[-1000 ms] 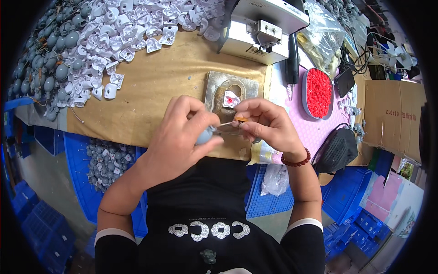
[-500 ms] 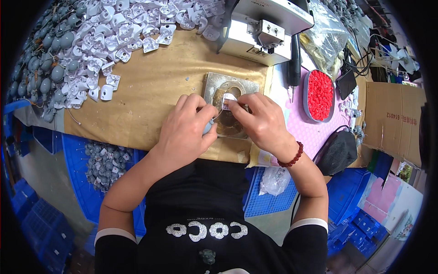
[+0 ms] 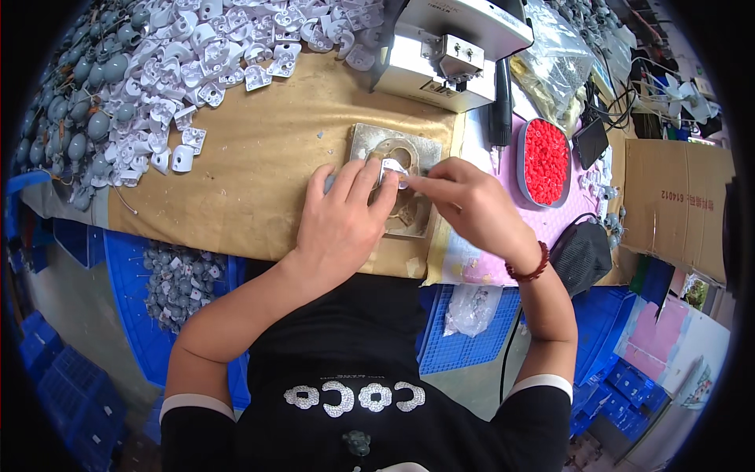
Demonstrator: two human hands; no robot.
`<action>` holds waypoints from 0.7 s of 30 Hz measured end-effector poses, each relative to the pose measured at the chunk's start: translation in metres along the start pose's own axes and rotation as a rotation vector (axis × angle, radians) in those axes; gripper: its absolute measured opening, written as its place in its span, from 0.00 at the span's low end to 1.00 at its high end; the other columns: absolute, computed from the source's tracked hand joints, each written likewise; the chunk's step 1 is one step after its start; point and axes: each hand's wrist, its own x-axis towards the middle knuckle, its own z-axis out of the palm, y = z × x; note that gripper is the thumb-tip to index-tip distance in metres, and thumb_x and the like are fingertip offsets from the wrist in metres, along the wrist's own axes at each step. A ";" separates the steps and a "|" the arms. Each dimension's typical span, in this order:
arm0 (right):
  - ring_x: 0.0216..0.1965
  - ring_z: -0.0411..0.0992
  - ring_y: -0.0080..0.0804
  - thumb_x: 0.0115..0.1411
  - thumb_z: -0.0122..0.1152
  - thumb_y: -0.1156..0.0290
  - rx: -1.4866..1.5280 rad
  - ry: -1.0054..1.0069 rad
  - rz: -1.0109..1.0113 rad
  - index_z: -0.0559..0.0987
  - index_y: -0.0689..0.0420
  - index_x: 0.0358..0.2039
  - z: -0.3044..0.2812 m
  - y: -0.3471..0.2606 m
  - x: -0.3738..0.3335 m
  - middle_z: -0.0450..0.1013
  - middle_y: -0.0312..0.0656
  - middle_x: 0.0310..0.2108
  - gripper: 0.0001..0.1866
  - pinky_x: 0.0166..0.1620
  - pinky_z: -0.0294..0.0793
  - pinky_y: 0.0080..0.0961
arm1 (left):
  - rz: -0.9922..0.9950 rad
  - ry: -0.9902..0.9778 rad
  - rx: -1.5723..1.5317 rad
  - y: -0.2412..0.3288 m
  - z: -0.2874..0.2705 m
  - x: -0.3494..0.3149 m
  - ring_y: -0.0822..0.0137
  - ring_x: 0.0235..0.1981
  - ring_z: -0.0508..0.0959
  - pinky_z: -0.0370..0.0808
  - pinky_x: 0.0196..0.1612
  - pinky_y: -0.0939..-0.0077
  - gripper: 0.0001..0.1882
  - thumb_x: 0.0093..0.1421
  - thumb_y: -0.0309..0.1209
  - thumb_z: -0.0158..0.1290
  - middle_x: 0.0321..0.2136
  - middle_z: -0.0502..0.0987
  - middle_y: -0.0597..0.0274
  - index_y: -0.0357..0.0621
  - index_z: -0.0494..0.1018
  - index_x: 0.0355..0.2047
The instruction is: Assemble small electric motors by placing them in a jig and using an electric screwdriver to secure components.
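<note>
A white plastic part [image 3: 391,168] sits over the oval hollow of a square metal plate [image 3: 429,151] on the table. My left hand [image 3: 340,224] is closed on that part, its fingertips pressing along the part's near left side. A bit of grey [image 3: 329,183] shows between those fingers, perhaps a grey bulb-shaped piece, mostly covered. From the right, my right hand [image 3: 480,206] reaches in with thumb and forefinger pinched together at the part's right edge. What the pinch holds, if anything, is too small to make out.
White plastic parts [image 3: 220,51] and grey bulb-shaped pieces [image 3: 98,126] are heaped at the far left. A metal device [image 3: 432,67] stands at the back, with a black screwdriver-like tool [image 3: 501,106] beside it. Right of that are a tray of red pieces [image 3: 544,161] and a cardboard box [image 3: 676,200].
The grey piece has gone mostly under my left fingers, which now lie forward over the white part. My right hand has shifted slightly right and turned, its fingers pinched at the part's edge.
</note>
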 end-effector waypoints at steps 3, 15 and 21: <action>0.34 0.78 0.34 0.56 0.66 0.78 0.270 -0.016 0.289 0.82 0.58 0.45 -0.013 0.009 -0.001 0.77 0.44 0.37 0.14 0.37 0.77 0.27 | 0.018 -0.026 -0.008 -0.005 0.002 0.000 0.56 0.53 0.72 0.68 0.55 0.58 0.29 0.45 0.26 0.62 0.48 0.74 0.54 0.43 0.74 0.51; 0.47 0.73 0.24 0.57 0.65 0.85 1.371 0.410 0.318 0.75 0.63 0.49 0.028 0.015 0.018 0.74 0.39 0.45 0.19 0.51 0.77 0.22 | 0.107 0.088 -0.018 -0.013 0.008 0.008 0.62 0.42 0.74 0.70 0.44 0.66 0.12 0.53 0.28 0.53 0.36 0.73 0.59 0.40 0.76 0.39; 0.29 0.74 0.18 0.60 0.66 0.78 0.971 0.284 0.500 0.75 0.60 0.42 0.016 0.019 0.023 0.75 0.35 0.30 0.11 0.30 0.73 0.16 | 0.071 0.016 -0.058 -0.014 0.009 0.004 0.58 0.48 0.74 0.70 0.49 0.62 0.20 0.48 0.28 0.60 0.42 0.74 0.58 0.43 0.76 0.43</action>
